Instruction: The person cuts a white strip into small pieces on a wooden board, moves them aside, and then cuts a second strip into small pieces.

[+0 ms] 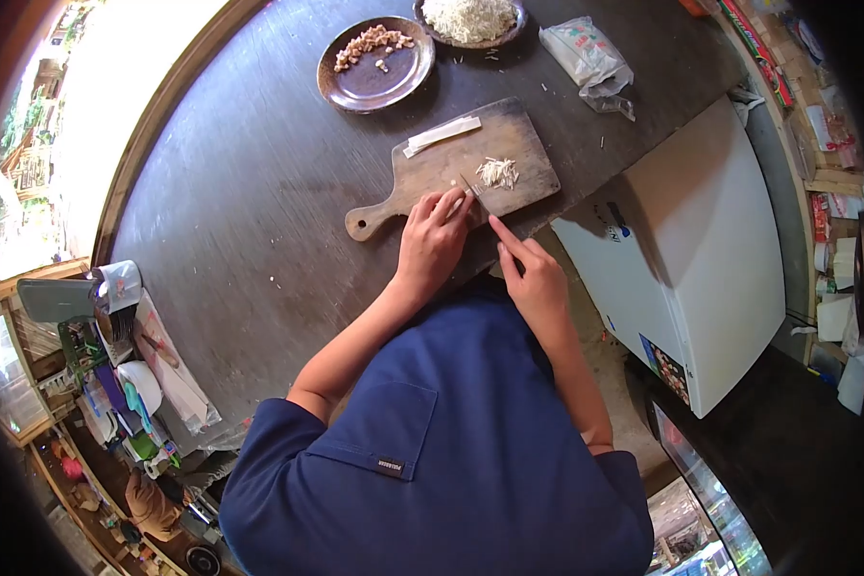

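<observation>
Board (424, 178) as landmark: at its near edge, the left hand (433, 236) bunches its fingers, close together, beside a thin knife (474, 190); what they pinch is unclear. Right of them, the right hand (534, 280) points its index finger towards the knife, thumb apart; its grip is hidden. Pale shreds (497, 173) lie on the board's right half. Fingertips so near the blade could be nicked if it slips sideways.
</observation>
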The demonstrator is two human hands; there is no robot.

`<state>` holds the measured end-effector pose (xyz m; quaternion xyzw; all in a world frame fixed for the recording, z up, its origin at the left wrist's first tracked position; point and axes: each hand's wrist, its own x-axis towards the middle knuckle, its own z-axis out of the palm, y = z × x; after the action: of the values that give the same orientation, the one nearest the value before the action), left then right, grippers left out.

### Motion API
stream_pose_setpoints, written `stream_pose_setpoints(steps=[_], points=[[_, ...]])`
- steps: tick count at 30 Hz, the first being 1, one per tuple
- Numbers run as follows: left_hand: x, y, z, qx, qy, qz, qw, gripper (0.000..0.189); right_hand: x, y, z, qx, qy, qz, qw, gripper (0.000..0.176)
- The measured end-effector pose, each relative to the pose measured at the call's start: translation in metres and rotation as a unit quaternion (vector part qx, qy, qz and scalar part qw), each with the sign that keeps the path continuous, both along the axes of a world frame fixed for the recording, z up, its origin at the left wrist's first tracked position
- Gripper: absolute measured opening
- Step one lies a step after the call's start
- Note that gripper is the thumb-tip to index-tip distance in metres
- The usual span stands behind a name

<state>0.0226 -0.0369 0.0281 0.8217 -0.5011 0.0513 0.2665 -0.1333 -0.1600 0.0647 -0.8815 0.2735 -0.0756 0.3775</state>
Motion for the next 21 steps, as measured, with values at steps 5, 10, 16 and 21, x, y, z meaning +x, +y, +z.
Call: stream_pose_setpoints(steps=[5, 10, 16, 21], points=[[0.0, -0.001, 0.004, 0.002, 0.002, 0.001, 1.0, 0.043, 0.006, -0.001, -0.003, -0.021, -0.023, 0.012, 0.999, 0.049], [-0.005, -0.003, 0.001, 0.003, -0.008, 0.019, 1.0, 0.045, -0.019, -0.003, 0.004, -0.022, 0.038, 0.035, 0.998, 0.05], [-0.006, -0.001, -0.002, 0.002, -0.025, 0.03, 0.999, 0.044, 0.005, -0.002, -0.003, -0.05, 0.068, 0.058, 0.995, 0.052], [-0.005, -0.003, -0.001, -0.025, 0.001, 0.03, 0.999, 0.042, -0.005, -0.008, 0.007, -0.028, 0.072, 0.074, 0.994, 0.053]])
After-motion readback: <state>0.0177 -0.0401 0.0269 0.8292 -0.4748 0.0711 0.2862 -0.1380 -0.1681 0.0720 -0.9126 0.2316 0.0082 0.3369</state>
